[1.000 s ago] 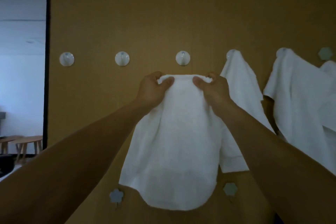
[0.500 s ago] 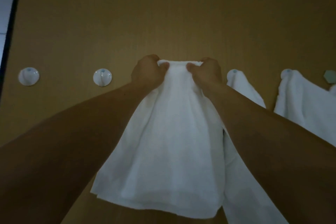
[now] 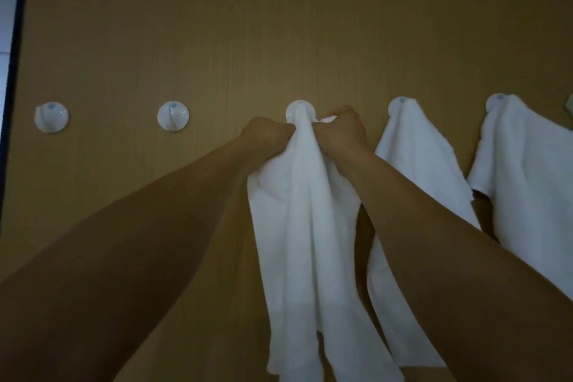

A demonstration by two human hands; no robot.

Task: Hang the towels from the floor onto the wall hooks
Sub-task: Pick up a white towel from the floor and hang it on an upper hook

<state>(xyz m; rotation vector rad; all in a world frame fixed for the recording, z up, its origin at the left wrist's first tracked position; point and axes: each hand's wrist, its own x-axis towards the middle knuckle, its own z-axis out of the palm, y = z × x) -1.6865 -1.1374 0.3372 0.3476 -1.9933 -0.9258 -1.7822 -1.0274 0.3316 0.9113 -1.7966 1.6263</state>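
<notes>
A white towel (image 3: 305, 226) hangs down the brown wall from the third round white hook (image 3: 300, 108), its top bunched over the hook. My left hand (image 3: 266, 136) grips the towel's top just left of the hook. On the other side my right hand (image 3: 341, 130) grips it just right of the hook. Two more white hooks, one at the far left (image 3: 51, 117) and one beside it (image 3: 173, 116), are bare.
A second white towel (image 3: 418, 164) hangs from the fourth hook, and a third towel (image 3: 533, 170) from the fifth at the right edge. A dark wall edge (image 3: 14, 71) runs down the far left. A small greenish hook (image 3: 569, 107) shows at the right border.
Both hands carried the towel's top edge up to the third hook and drew closer together, so the towel now bunches over it. The view shifted left along the wall.
</notes>
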